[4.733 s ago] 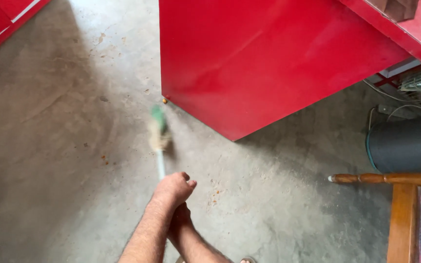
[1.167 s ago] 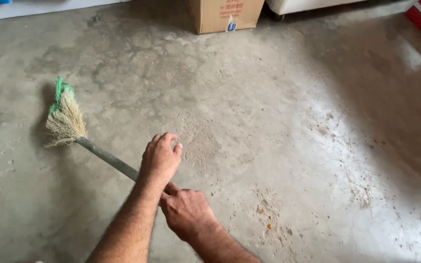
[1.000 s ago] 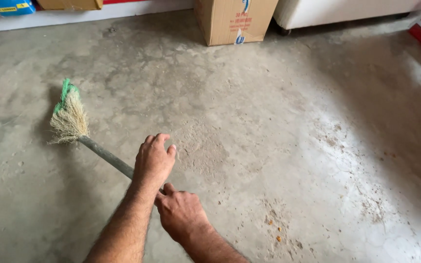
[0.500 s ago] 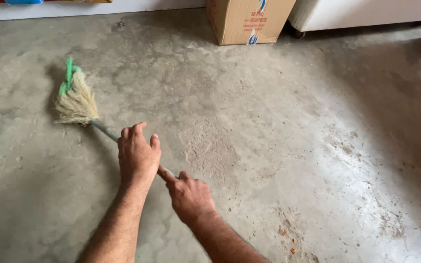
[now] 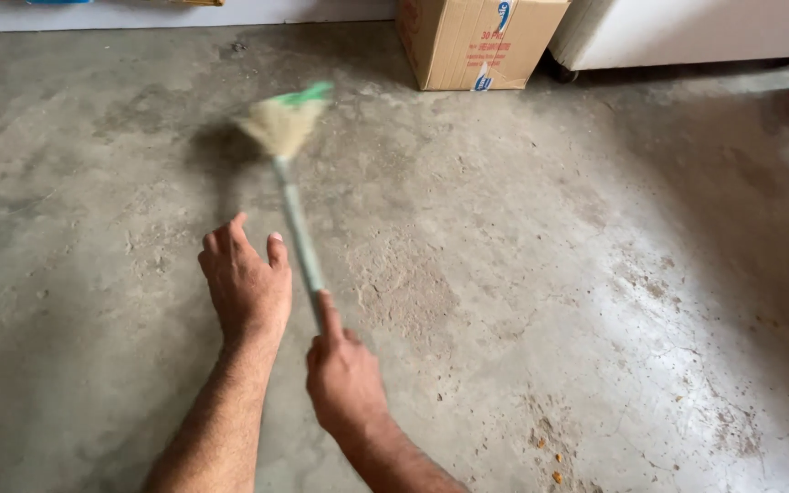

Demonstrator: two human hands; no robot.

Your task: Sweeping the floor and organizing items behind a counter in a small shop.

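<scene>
The right hand [image 5: 344,374] is closed around the lower end of a broom [image 5: 294,196], index finger laid along the handle. The left hand [image 5: 247,285] is open just beside the handle, fingers spread, holding nothing. The blurred straw head points away over the concrete floor [image 5: 550,274]. 1 cardboard box [image 5: 477,41] stands by the far wall.

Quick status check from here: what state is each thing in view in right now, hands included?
Broom: blurred, head toward the far wall; whether it touches the floor cannot be told.
Right hand: closed on the broom handle.
Left hand: open, fingers spread, off the handle.
Cardboard box: closed, standing by the wall.
White cabinet: standing beside the box.
Concrete floor: dusty, with crumbs at lower right.
</scene>
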